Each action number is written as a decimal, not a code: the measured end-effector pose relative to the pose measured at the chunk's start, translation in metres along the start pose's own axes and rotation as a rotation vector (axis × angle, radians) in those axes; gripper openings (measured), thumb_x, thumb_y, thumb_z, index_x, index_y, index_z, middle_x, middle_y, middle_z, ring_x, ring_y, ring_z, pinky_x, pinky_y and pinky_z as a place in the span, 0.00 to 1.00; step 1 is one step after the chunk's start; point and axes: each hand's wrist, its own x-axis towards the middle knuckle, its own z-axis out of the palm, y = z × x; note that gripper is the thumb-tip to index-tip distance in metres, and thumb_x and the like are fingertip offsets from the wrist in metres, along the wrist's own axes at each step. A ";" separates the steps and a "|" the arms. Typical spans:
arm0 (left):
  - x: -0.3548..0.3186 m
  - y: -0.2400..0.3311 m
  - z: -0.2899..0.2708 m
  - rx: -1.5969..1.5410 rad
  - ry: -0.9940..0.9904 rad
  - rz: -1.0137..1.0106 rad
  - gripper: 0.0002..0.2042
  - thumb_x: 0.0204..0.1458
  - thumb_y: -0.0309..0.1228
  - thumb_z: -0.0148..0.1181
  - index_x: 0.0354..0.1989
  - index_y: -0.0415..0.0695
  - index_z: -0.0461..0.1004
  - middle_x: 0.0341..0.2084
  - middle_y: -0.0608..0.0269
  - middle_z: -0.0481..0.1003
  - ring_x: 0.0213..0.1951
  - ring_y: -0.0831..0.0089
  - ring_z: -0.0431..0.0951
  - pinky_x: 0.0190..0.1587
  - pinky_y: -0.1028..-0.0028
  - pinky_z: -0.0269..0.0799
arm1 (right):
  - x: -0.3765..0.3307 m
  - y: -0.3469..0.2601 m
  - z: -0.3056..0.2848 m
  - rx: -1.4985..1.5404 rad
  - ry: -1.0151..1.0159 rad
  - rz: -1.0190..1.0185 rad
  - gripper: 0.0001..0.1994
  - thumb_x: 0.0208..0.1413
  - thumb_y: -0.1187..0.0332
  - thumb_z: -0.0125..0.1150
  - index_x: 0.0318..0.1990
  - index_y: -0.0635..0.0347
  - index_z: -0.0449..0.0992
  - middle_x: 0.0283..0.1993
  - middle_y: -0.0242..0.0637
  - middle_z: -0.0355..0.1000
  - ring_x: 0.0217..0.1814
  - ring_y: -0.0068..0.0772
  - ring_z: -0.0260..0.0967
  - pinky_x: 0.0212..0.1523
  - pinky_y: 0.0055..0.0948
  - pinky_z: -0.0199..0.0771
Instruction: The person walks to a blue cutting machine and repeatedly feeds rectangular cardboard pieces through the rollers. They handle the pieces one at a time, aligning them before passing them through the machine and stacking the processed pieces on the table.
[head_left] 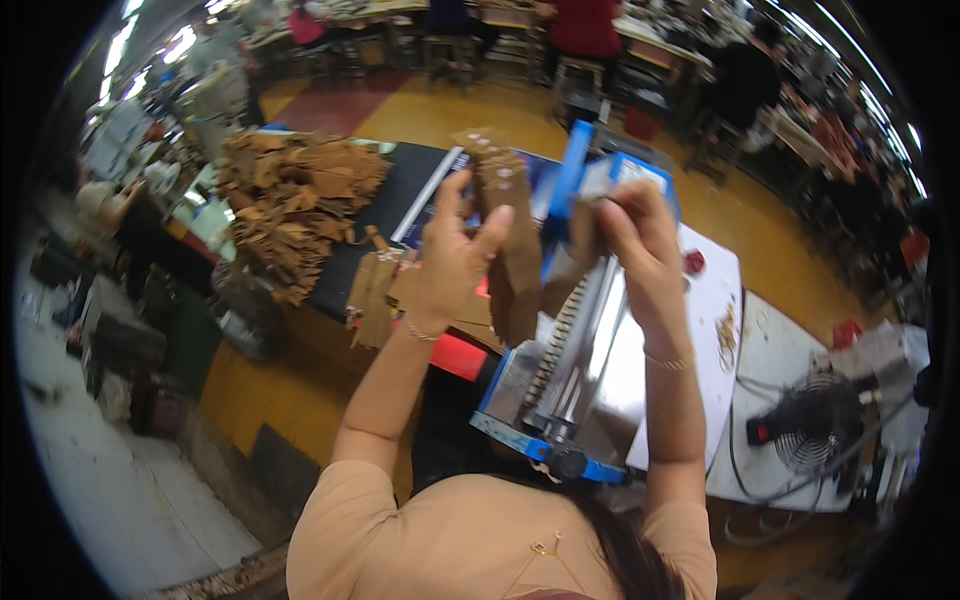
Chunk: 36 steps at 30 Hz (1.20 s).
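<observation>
Both hands' grip holds a ragged brown leather piece upright.

A loose heap of brown cut leather pieces lies on the black tabletop, well left of the fingers. A small black electric fan with a wire guard stands on a white tabletop, down and right of the fingers. A small red round object sits just right of them. Beyond the fingers stretches a yellow and red floor with people seated at distant benches.
</observation>
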 end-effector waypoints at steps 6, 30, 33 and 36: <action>0.009 0.026 0.006 0.183 -0.008 0.110 0.27 0.57 0.37 0.60 0.61 0.43 0.57 0.38 0.50 0.78 0.33 0.65 0.83 0.32 0.71 0.77 | -0.011 -0.028 0.006 0.056 -0.068 -0.124 0.04 0.61 0.75 0.56 0.41 0.62 0.68 0.38 0.28 0.66 0.41 0.16 0.64 0.44 0.17 0.64; -0.001 0.106 0.170 0.284 -0.637 0.357 0.34 0.52 0.52 0.59 0.62 0.48 0.57 0.44 0.40 0.68 0.40 0.42 0.74 0.42 0.57 0.72 | -0.044 -0.063 -0.109 -0.013 0.429 -0.320 0.40 0.59 0.38 0.49 0.66 0.62 0.50 0.49 0.44 0.71 0.39 0.30 0.75 0.39 0.25 0.79; -0.019 0.097 0.170 0.246 -0.709 0.372 0.43 0.43 0.53 0.69 0.67 0.54 0.55 0.42 0.54 0.69 0.38 0.65 0.75 0.40 0.70 0.74 | -0.093 -0.070 -0.165 0.029 0.307 -0.170 0.44 0.55 0.36 0.53 0.64 0.68 0.56 0.50 0.45 0.71 0.34 0.31 0.75 0.34 0.26 0.81; -0.016 0.083 0.145 0.101 -0.715 0.254 0.38 0.49 0.38 0.65 0.69 0.52 0.53 0.46 0.57 0.68 0.38 0.68 0.76 0.39 0.72 0.75 | -0.153 -0.092 -0.213 -0.218 0.385 0.099 0.41 0.54 0.36 0.55 0.58 0.71 0.65 0.52 0.45 0.72 0.41 0.28 0.75 0.40 0.26 0.79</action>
